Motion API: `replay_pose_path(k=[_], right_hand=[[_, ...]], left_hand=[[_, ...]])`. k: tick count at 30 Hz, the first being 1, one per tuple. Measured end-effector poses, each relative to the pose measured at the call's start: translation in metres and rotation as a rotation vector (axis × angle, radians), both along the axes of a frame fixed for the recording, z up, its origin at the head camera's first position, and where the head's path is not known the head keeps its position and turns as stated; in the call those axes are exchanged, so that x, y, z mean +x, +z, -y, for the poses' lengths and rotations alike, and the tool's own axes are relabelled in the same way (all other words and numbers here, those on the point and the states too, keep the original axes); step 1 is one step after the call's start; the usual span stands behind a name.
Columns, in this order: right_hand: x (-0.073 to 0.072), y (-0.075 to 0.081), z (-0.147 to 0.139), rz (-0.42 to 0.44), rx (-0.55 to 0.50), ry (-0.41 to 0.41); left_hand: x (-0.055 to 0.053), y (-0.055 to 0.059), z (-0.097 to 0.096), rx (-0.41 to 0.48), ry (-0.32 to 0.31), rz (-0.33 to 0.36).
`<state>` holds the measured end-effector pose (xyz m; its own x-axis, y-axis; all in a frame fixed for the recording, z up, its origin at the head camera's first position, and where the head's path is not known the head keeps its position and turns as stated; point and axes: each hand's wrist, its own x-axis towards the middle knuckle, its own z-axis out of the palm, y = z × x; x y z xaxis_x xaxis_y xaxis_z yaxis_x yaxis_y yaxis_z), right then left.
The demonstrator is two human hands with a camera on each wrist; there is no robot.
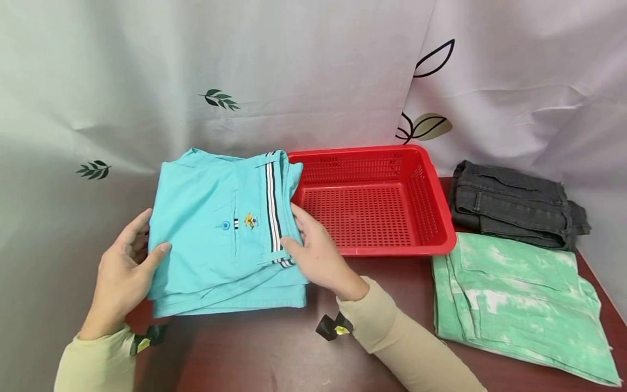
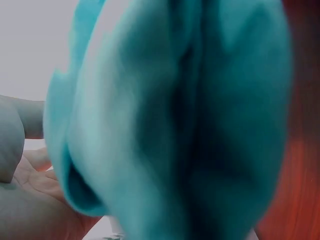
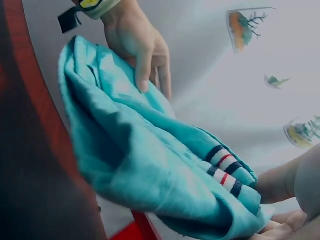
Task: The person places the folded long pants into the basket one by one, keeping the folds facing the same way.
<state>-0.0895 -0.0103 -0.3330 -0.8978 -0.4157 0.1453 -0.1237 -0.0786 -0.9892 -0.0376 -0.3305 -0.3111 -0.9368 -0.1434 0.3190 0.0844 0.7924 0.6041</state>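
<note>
Folded turquoise trousers (image 1: pixel 196 201) are held up at the left, with a buttoned pocket, a small embroidered badge and a black-and-white striped waistband. My left hand (image 1: pixel 120 272) grips their left edge, thumb on top and fingers behind. At the waistband end my right hand (image 1: pixel 315 256) pinches the edge between thumb and fingers. The right wrist view shows the folded layers of the trousers (image 3: pixel 150 155) from the side, held clear of the table there. Blurred turquoise cloth (image 2: pixel 150 125) fills most of the left wrist view and hides part of the left hand (image 2: pixel 35 195).
A red plastic basket (image 1: pixel 382 251) stands behind and right of the trousers, which overlap its left end in the head view. Folded dark grey jeans (image 1: pixel 514 204) and green-and-white tie-dyed trousers (image 1: pixel 529 305) lie to its right on the brown table (image 1: pixel 254 348). A pale curtain (image 1: pixel 318 71) hangs behind.
</note>
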Motion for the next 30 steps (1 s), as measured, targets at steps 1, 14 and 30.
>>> replay_pose_path(k=[1, 14, 30], right_hand=[[-0.001, 0.001, -0.002, 0.005, 0.009, -0.001], [-0.013, 0.009, -0.029, -0.004, 0.064, -0.012], [-0.019, 0.016, -0.050, 0.000, 0.061, -0.021]], left_hand=[[-0.001, 0.000, -0.002, 0.004, -0.009, -0.003], [-0.009, 0.004, -0.026, 0.075, -0.075, -0.046], [-0.014, 0.006, -0.051, 0.181, -0.102, -0.093]])
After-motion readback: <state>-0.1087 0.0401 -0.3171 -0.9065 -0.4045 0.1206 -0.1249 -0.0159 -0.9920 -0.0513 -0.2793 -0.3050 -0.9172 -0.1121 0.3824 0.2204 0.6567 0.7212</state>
